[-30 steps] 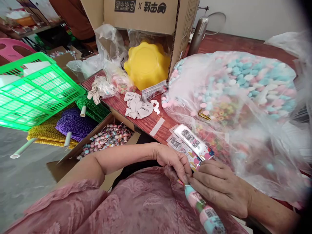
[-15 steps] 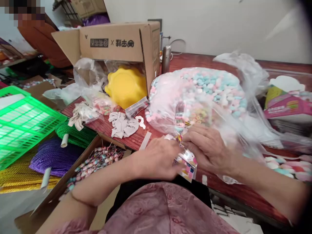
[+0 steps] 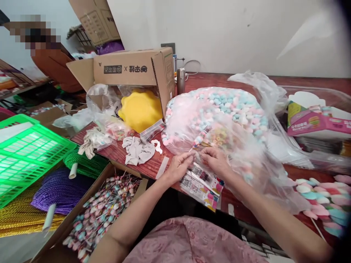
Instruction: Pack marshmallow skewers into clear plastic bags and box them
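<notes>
My left hand (image 3: 179, 166) is closed in a pinch around the lower end of a candy stick (image 3: 201, 137), whose pink, blue and white pieces point up and away. Close beside it, my right hand (image 3: 216, 160) is closed, its fingertips at a thin gold twist tie (image 3: 204, 145) that reaches to the candy stick. Beneath both hands, several printed clear plastic bags (image 3: 203, 186) lie at the table's front edge. Just beyond the hands sits a large clear bag of pink, blue and white marshmallows (image 3: 233, 102).
Left of my lap, a cardboard box (image 3: 106, 204) holds many candy sticks. Purple twist ties (image 3: 63, 188) and a green basket (image 3: 30, 153) are further left. A cardboard carton (image 3: 131, 65), a yellow lid-like piece (image 3: 141, 111) and a steel flask (image 3: 181, 81) stand behind. Another person (image 3: 55, 67) is at far left.
My hands have moved apart from the printed bags and up slightly. The candy stick and gold tie now show between them. The camera view has shifted, with the scene sitting lower.
</notes>
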`<state>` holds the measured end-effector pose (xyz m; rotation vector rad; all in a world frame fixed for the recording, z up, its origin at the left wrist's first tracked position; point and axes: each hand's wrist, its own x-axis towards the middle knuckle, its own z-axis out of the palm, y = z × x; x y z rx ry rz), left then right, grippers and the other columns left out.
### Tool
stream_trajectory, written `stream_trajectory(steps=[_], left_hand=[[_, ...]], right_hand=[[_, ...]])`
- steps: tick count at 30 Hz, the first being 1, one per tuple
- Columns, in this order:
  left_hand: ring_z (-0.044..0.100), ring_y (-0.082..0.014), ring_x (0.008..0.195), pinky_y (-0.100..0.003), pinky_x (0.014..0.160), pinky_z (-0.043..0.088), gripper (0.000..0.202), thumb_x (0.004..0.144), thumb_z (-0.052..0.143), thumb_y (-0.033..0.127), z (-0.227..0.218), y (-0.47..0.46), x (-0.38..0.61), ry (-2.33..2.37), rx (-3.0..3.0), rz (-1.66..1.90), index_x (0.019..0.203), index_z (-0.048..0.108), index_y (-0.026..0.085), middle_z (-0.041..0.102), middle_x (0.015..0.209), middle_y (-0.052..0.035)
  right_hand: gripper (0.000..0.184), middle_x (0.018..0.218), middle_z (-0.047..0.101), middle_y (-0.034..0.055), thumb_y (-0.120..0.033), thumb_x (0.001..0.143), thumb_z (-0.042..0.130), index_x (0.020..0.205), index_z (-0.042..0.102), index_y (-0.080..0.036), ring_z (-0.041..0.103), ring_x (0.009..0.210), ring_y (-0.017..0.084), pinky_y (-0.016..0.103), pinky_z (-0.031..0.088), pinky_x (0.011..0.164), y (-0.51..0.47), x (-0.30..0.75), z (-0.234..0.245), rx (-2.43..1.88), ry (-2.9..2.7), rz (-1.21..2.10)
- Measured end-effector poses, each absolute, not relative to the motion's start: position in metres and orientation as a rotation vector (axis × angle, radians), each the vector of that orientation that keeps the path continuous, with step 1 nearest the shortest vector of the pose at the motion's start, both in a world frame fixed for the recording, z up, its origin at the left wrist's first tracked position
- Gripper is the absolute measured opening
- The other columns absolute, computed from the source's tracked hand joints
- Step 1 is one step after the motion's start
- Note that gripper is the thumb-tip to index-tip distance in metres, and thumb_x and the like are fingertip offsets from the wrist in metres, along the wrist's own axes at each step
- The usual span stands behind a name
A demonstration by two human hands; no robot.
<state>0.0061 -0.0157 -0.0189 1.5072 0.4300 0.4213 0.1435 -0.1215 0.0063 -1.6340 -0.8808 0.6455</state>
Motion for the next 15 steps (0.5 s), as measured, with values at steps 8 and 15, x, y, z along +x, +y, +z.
stream_trajectory(steps=[8,15], left_hand=[[0.066,-0.0177,0.087,-0.029,0.080,0.051,0.020,0.086,0.062,0.027,0.009,-0.008,0.006,0.369,1.975,0.780,0.096,0.073,0.014,0.072,0.096,-0.0096],[0.064,-0.0296,0.094,-0.039,0.084,0.047,0.035,0.089,0.056,0.039,0.013,0.009,0.068,0.662,2.755,0.160,0.098,0.071,0.009,0.069,0.102,-0.0182]], right_hand=[[0.023,0.061,0.050,-0.0027,-0.038,0.078,0.058,0.066,0.056,-0.019,0.045,0.058,0.011,0.026,0.035,0.058,-0.149,0.144,0.016,-1.622,-0.803,0.538],[0.016,0.068,0.056,0.0001,-0.026,0.087,0.051,0.075,0.058,-0.019,0.050,0.065,0.014,0.027,0.039,0.062,-0.167,0.144,0.008,-1.811,-0.982,0.190]])
